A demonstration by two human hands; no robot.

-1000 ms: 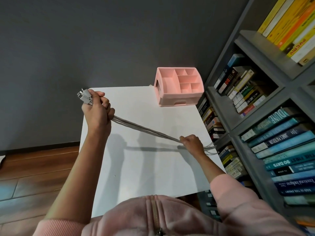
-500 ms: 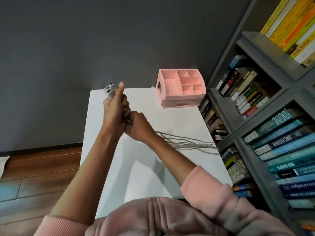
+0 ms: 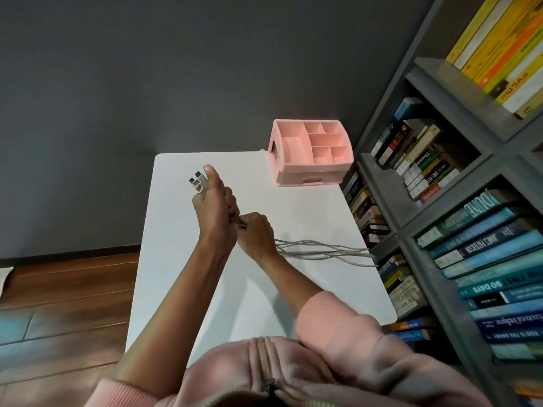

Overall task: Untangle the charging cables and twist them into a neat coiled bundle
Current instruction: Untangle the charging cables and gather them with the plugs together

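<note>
My left hand is raised above the white rectangular table, its fingers curled tight round the thin grey charging cables just below their squared metal plug ends, which stick out together beside my upright thumb. My right hand is touching the left, its fingers closed round the same strands where they leave my fist. From there the cables trail loose across the table to its right edge, fanned apart but not visibly knotted. I judge the untangling mostly done and the twisting about to begin. Next, my right hand needs to gather the slack strands and turn them on one another while my left anchors the plugs, so nothing slips. The pink plastic compartment organiser sits well apart at the far corner.
</note>
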